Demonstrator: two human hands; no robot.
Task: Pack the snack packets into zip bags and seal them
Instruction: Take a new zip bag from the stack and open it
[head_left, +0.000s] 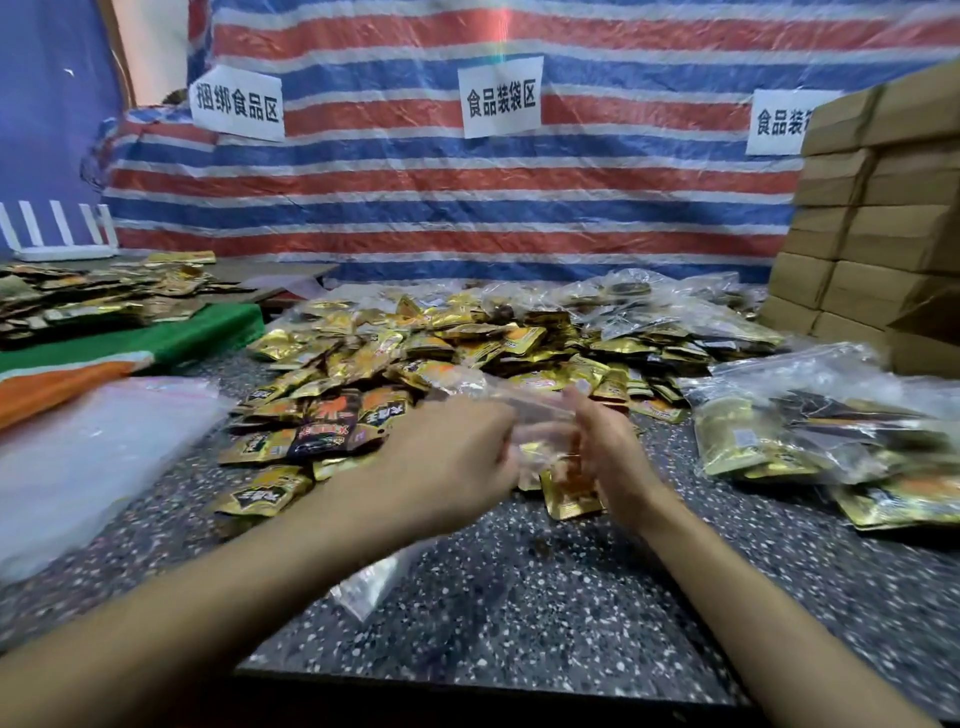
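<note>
Currently the left hand (452, 457) and right hand (610, 457) are gripping a clear zip bag (540, 428) between curled fingers, a gold snack packet (569, 496) showing just below them. Just beyond the fingers a heap of loose packets (415, 358) is crowding the table (519, 597); filled bags (805, 431) are lying rightward, empty bags (88, 457) leftward.

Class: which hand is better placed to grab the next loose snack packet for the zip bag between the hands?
Probably the left hand: loose packets lie right beside it, while the right hand sits across the zip bag, nearer the filled bags.
</note>
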